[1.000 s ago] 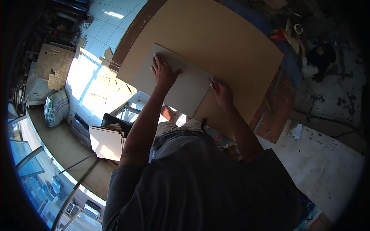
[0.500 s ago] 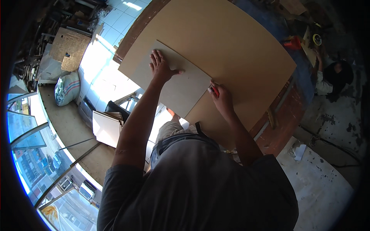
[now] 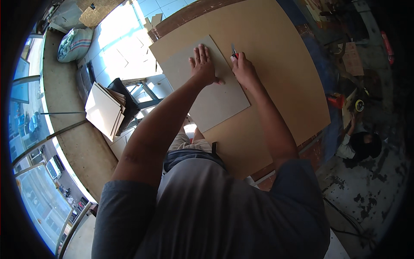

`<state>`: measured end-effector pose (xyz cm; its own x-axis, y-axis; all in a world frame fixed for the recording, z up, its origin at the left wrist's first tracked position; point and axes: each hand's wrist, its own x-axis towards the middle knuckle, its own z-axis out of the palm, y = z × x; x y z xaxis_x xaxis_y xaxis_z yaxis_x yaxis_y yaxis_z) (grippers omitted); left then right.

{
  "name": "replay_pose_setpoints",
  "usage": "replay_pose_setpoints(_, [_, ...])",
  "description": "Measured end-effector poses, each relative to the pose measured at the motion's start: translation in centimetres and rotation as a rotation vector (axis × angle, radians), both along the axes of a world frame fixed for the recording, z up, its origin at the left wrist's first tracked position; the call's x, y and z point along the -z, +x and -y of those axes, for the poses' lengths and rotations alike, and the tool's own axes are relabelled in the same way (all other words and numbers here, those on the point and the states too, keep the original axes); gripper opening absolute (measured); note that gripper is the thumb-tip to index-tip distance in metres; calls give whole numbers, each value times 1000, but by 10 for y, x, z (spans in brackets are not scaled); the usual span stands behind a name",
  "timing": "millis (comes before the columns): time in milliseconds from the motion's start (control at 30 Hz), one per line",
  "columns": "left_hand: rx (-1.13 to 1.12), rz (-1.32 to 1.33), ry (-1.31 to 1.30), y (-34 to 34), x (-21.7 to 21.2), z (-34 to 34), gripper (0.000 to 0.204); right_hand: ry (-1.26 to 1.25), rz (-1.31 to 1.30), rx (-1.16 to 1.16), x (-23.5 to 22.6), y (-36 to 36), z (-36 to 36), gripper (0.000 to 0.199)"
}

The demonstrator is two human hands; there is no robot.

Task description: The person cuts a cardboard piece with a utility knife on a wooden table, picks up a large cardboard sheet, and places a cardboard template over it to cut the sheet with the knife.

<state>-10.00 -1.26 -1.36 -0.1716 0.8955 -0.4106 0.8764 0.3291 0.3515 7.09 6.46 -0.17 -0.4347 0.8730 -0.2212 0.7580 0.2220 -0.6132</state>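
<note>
A greyish rectangular board (image 3: 215,103) lies flat on a much larger brown sheet (image 3: 276,64). My left hand (image 3: 202,67) rests on the smaller board with its fingers spread. In my right hand (image 3: 244,71) is a red utility knife (image 3: 234,52), its blade bare and pointing away from me. That hand is just off the board's right edge, over the brown sheet. Whether the blade touches the sheet, I cannot tell.
Under the sheet shows a worn reddish table edge (image 3: 189,16). A stack of cut boards (image 3: 103,110) stands to the left, near a stuffed white sack (image 3: 75,45). On the right, another person (image 3: 360,144) is low by a tape roll (image 3: 359,105).
My right hand has moved the knife farther away along the board's edge, and the blade now shows. My left hand still presses on the board. The whole view has shifted and turned.
</note>
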Motion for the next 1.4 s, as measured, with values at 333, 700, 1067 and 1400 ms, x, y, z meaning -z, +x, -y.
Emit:
replay_pose_setpoints(333, [-30,29,7,2,-8,1,161,113,164,-163,-1,-85,-43,52])
replay_pose_setpoints(700, [-37,54,-1,2,-7,1,159,79,238,-216,-7,-95,-49,51])
replay_pose_setpoints(1067, [-36,48,-18,2,-9,-1,158,62,314,-252,-11,-95,-55,45])
replay_pose_setpoints(1400, [-62,21,-44,4,-7,-1,156,-26,333,-268,-20,-47,-22,47])
